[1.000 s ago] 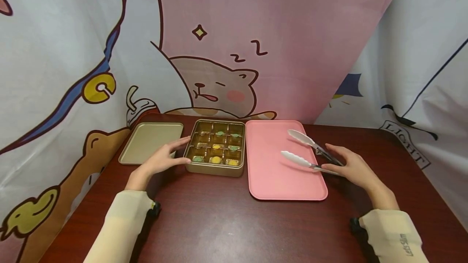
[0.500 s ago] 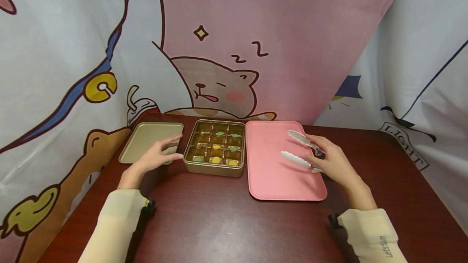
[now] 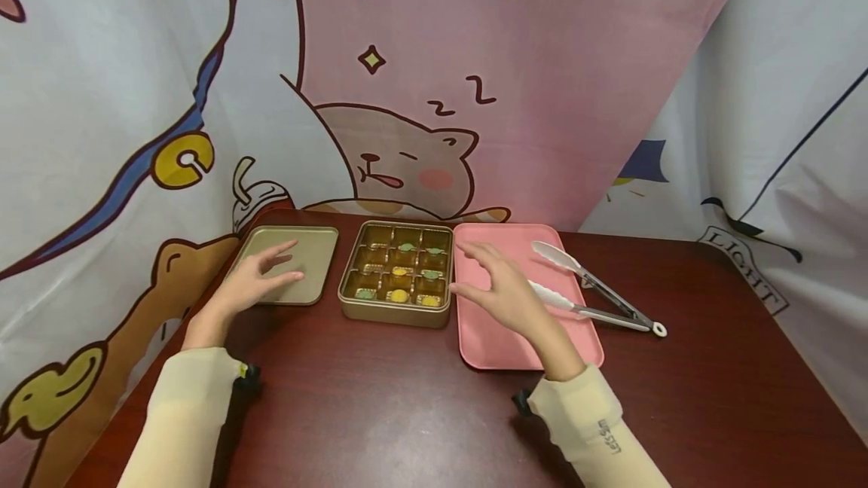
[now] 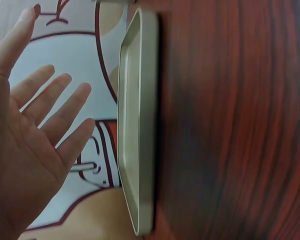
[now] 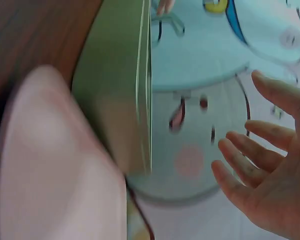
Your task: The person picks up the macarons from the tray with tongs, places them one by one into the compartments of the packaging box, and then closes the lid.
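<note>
My left hand hovers over the gold tin lid, its fingers spread and nothing held; the left wrist view shows the palm beside the raised rim of the lid. Above the left part of the pink tray is my right hand, fingers extended and holding nothing, close to the right side of the gold tin. Inside the tin, a divided insert has small yellow and green pieces in several compartments. In the right wrist view the tin wall stands beside the open palm.
Metal tongs with white tips lie spread across the tray's right side, their handle end on the dark red table. A cartoon-printed cloth hangs behind and at both sides.
My right hand has left the tongs, which stay in place, and moved left to beside the tin. My left hand has drawn away from the tin, leftward over the lid.
</note>
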Available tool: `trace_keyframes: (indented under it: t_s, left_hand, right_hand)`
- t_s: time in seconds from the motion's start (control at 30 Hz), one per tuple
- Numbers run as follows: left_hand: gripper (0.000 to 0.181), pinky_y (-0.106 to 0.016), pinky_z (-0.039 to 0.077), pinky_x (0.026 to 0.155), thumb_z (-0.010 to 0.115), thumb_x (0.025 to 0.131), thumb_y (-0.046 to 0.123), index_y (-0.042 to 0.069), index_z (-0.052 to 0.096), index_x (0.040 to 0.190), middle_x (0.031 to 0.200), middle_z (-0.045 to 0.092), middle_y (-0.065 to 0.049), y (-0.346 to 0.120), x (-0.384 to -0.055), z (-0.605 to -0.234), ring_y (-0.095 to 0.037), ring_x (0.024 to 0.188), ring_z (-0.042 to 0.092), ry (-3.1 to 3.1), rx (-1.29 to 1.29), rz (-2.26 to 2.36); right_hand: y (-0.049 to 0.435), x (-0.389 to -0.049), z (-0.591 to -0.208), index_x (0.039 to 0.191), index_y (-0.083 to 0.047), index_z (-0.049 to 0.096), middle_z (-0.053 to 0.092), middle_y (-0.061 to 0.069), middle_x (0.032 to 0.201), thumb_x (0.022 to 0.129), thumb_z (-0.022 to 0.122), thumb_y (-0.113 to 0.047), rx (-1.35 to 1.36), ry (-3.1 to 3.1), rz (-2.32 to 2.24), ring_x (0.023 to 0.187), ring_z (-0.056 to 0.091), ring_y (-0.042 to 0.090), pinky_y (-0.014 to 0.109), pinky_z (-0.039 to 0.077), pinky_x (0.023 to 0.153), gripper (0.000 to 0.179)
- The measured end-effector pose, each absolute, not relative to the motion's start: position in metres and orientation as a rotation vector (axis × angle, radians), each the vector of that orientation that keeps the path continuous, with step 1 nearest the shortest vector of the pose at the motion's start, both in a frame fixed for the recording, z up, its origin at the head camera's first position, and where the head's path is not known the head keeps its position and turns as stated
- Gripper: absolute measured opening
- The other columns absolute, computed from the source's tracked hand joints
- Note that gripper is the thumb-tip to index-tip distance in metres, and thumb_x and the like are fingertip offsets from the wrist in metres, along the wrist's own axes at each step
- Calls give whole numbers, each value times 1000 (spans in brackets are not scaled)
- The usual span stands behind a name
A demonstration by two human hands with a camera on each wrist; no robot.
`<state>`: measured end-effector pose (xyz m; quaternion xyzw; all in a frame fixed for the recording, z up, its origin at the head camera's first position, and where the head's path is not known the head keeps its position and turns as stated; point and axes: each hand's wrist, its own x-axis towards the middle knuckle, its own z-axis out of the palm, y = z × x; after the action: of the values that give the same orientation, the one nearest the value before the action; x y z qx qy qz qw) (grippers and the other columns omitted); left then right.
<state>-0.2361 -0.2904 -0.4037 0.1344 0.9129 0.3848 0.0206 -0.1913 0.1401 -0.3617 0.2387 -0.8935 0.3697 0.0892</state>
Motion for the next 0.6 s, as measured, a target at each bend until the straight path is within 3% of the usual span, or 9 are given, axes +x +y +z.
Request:
trace_keyframes:
  t_s: [0.2,0.53,0.6]
  left_hand:
    - [76,-68,32,110,65,96,41,11,31,158,153,40,-31,-314,-235,-399,-54,141,34,2876,280,1113]
    - [86,-71,30,108,58,98,47,-4,22,156,155,28,-36,-343,-230,-404,-58,140,30,2930,43,1003]
    - [88,-71,30,108,58,98,48,-7,19,156,154,26,-38,-346,-230,-407,-58,140,29,2921,-5,981]
  right_hand:
    - [78,-188,-363,149,-14,47,51,11,150,89,75,-31,853,-2668,1171,141,46,32,56,35,116,69]
    - [-22,-180,-393,156,-15,35,38,5,160,91,71,-39,1021,-2797,1353,140,48,23,37,40,116,78]
    - [-38,-180,-400,157,-13,31,32,5,163,91,71,-41,1014,-2841,1393,144,43,23,35,38,117,82]
